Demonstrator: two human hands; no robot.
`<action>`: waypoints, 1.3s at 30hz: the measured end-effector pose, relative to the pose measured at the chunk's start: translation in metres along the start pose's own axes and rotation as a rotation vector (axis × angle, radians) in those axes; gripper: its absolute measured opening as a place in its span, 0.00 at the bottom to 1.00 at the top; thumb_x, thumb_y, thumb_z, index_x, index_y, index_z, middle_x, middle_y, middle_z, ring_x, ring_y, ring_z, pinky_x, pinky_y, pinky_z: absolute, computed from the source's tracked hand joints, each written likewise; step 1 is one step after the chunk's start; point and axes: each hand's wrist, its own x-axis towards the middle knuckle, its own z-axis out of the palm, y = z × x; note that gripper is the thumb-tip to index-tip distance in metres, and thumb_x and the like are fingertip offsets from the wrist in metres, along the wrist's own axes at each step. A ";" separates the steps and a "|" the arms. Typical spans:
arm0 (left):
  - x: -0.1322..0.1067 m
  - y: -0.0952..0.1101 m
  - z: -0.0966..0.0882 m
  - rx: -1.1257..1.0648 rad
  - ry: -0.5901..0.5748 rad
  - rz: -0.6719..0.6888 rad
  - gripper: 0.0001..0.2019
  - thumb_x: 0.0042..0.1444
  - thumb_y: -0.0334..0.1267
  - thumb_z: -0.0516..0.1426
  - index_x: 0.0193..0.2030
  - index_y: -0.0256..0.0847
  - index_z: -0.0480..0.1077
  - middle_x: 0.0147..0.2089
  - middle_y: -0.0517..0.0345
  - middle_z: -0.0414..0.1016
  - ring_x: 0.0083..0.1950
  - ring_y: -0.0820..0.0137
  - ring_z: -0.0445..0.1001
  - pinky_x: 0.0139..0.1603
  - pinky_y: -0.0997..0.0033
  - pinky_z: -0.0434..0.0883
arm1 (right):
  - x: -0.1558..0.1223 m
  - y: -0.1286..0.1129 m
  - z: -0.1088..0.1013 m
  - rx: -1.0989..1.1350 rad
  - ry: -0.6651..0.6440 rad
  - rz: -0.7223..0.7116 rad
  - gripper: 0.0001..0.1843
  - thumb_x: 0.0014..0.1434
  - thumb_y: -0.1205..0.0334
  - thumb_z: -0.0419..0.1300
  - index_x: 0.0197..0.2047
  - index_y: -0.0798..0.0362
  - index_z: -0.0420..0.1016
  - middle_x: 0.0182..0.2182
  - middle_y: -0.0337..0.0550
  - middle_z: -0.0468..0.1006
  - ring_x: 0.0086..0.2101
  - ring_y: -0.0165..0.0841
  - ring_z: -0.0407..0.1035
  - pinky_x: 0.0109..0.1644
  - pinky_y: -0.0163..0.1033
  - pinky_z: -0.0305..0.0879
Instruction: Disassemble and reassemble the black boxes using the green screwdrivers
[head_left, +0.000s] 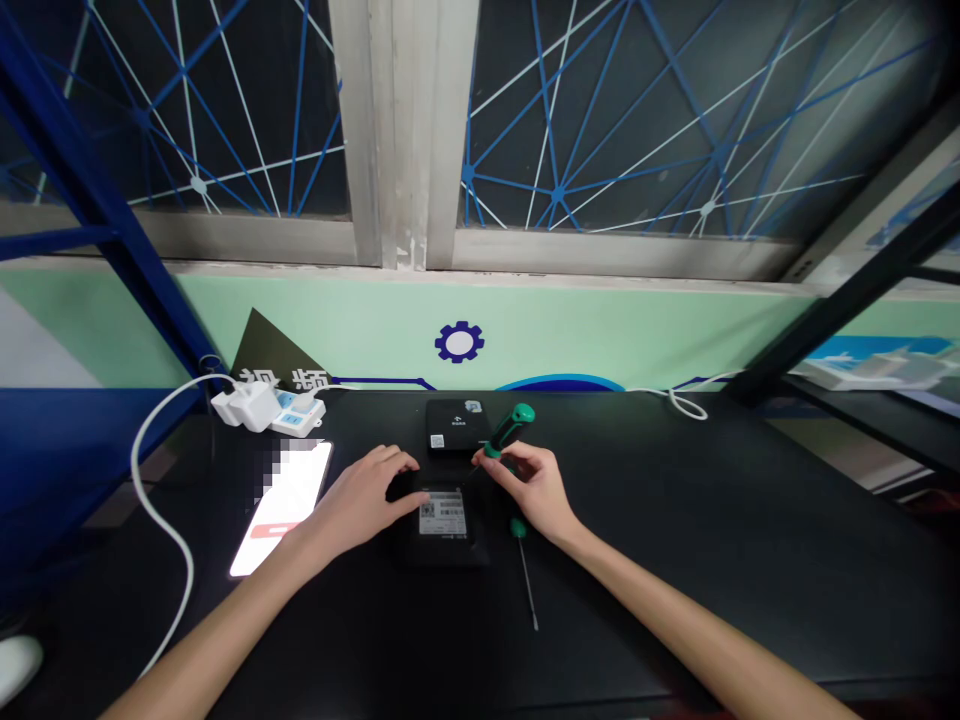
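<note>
- Right hand (pixel 536 487) pinches a green screwdriver (pixel 511 428).
- Left hand (pixel 369 500), half-open, thumbs the labelled box (pixel 444 520) beside it.
- Light bracing could let the box slide, the screwdriver slip.

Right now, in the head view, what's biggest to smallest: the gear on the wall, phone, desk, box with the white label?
1. Desk
2. Phone and labelled box: unsure, the box's dark edges blend into the desk
3. Gear
</note>
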 end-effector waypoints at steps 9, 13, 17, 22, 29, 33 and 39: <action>-0.001 -0.002 0.001 0.004 -0.003 -0.010 0.18 0.62 0.56 0.56 0.50 0.46 0.71 0.48 0.56 0.74 0.48 0.60 0.74 0.45 0.64 0.71 | 0.000 0.006 -0.005 0.035 0.065 0.018 0.15 0.59 0.48 0.66 0.33 0.52 0.81 0.35 0.47 0.84 0.39 0.43 0.77 0.47 0.46 0.73; -0.001 -0.002 0.001 0.000 -0.002 -0.009 0.17 0.62 0.56 0.57 0.49 0.46 0.71 0.47 0.56 0.74 0.47 0.60 0.75 0.44 0.64 0.71 | 0.003 0.007 -0.007 -0.013 0.127 0.023 0.19 0.57 0.44 0.66 0.32 0.53 0.80 0.30 0.46 0.82 0.33 0.41 0.76 0.41 0.44 0.73; -0.002 0.001 0.000 -0.006 0.007 0.002 0.17 0.62 0.55 0.57 0.48 0.46 0.71 0.46 0.56 0.74 0.46 0.61 0.75 0.44 0.64 0.71 | 0.005 0.007 -0.007 -0.015 0.101 0.051 0.20 0.57 0.43 0.66 0.31 0.53 0.78 0.27 0.45 0.80 0.32 0.41 0.76 0.41 0.43 0.73; -0.001 0.000 0.001 -0.023 0.014 0.009 0.17 0.61 0.54 0.57 0.50 0.47 0.71 0.47 0.57 0.75 0.46 0.61 0.75 0.45 0.64 0.71 | 0.004 0.004 -0.005 -0.028 0.010 0.051 0.18 0.60 0.44 0.63 0.31 0.51 0.77 0.31 0.46 0.81 0.35 0.41 0.76 0.44 0.44 0.72; -0.001 -0.002 0.000 -0.042 0.002 0.019 0.17 0.62 0.54 0.57 0.50 0.46 0.71 0.47 0.55 0.74 0.46 0.62 0.74 0.46 0.63 0.71 | 0.002 0.001 -0.008 0.069 -0.048 0.109 0.13 0.59 0.49 0.65 0.36 0.51 0.77 0.31 0.43 0.81 0.37 0.39 0.76 0.44 0.42 0.71; -0.001 -0.002 -0.002 -0.041 0.004 0.022 0.17 0.62 0.54 0.57 0.50 0.47 0.72 0.47 0.56 0.75 0.46 0.61 0.74 0.46 0.63 0.71 | 0.002 -0.002 -0.011 0.092 -0.103 0.118 0.11 0.58 0.51 0.65 0.35 0.50 0.77 0.33 0.43 0.80 0.38 0.40 0.75 0.44 0.42 0.71; 0.000 -0.004 -0.002 -0.056 0.008 0.046 0.17 0.61 0.56 0.58 0.48 0.47 0.72 0.46 0.56 0.75 0.47 0.60 0.74 0.46 0.62 0.71 | 0.002 -0.004 -0.011 0.110 -0.124 0.126 0.16 0.63 0.48 0.59 0.34 0.51 0.79 0.32 0.44 0.80 0.36 0.40 0.74 0.42 0.42 0.71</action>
